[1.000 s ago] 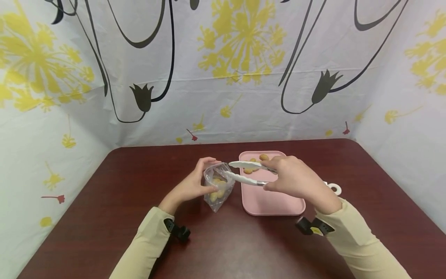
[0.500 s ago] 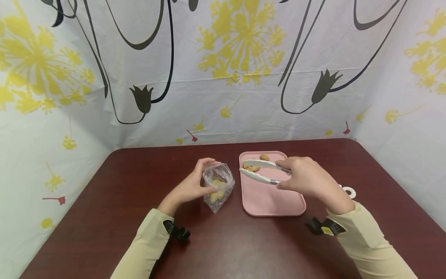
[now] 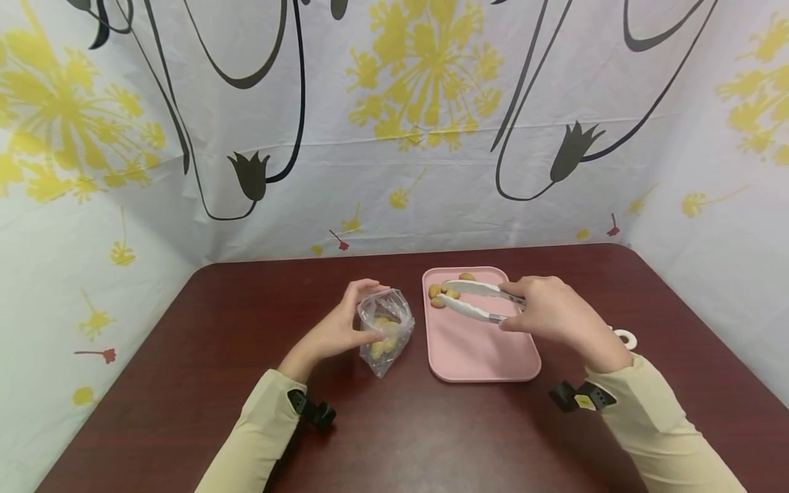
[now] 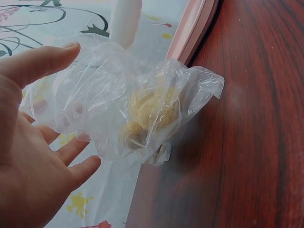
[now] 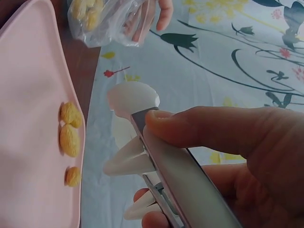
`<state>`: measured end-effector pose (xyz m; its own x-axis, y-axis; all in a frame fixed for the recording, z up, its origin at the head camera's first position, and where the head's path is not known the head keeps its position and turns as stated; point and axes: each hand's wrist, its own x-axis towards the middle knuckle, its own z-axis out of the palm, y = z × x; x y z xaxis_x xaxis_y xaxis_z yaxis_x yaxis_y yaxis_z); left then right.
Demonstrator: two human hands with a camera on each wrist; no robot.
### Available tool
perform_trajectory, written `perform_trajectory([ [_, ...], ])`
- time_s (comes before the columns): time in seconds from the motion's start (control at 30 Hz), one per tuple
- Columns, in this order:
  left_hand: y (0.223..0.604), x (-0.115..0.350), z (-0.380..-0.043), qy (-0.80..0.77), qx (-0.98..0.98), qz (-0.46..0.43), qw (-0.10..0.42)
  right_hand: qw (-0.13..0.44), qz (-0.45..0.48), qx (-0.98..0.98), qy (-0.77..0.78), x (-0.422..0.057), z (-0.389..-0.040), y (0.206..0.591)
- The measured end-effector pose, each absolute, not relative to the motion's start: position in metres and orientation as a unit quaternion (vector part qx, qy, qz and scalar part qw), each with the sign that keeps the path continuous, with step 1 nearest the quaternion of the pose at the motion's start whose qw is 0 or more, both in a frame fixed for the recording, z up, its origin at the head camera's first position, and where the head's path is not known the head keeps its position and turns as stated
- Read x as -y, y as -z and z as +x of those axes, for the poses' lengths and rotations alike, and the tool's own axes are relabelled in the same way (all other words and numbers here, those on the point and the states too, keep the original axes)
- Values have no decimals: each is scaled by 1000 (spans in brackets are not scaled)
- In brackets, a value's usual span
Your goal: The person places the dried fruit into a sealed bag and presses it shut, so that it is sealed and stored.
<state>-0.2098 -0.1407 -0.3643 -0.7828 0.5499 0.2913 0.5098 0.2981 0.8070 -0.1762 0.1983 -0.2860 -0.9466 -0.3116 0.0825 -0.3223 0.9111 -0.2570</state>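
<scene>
My right hand (image 3: 548, 313) grips the tongs (image 3: 474, 288); my left hand (image 3: 337, 330) apparently curls loosely round the bag (image 3: 387, 335) at left, which a tong knock could tip.

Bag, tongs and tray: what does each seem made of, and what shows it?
Bag: likely thin plastic film; see-through, creased, glinting.
Tongs: handles look metallic, silvery sheen; matte white tips perhaps plastic or silicone.
Tray: likely plastic; smooth, evenly pink.

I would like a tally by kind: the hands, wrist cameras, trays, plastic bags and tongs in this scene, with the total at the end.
Hands: 2 (left hand, right hand)
Wrist cameras: 2
Pink tray: 1
Clear plastic bag: 1
White-tipped tongs: 1
Total: 7
</scene>
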Motion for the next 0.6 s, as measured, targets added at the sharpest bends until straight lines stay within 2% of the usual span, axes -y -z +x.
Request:
perform_trajectory([
  [0.4, 348, 136, -198, -490, -807, 328, 21, 8, 133, 983, -125, -215, -194, 292],
  [0.6, 360, 140, -209, -481, -809, 337, 14, -6, 112, 984, -137, -223, -204, 298],
])
